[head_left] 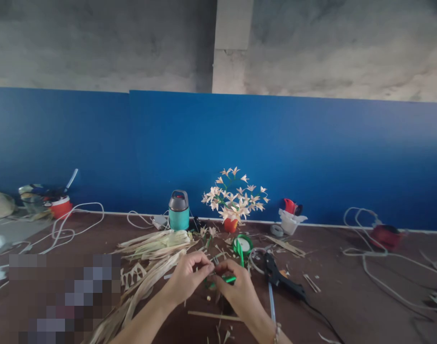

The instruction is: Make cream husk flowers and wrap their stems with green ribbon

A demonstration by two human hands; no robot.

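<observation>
My left hand [188, 281] and my right hand [237, 287] meet over the table, fingertips nearly touching. The left thumb and forefinger pinch something too small to make out. In my right hand's closed fingers is green tape [229, 279], partly hidden by them. Just beyond, a green tape roll [242, 243] with a white core has a strip trailing down toward the right hand. Dried husk strips [157, 255] lie beside my left hand. Behind the roll, pale husk flowers [236, 198] on green stems stand in an orange-red pot [230, 225].
A black glue gun [281, 279] with a cord lies right of my right hand. At the back stand a teal flask [179, 212] and a white-lined cup [290, 220]. White cables [369, 265] spread at both sides. A thin stick [214, 315] and scraps lie in front.
</observation>
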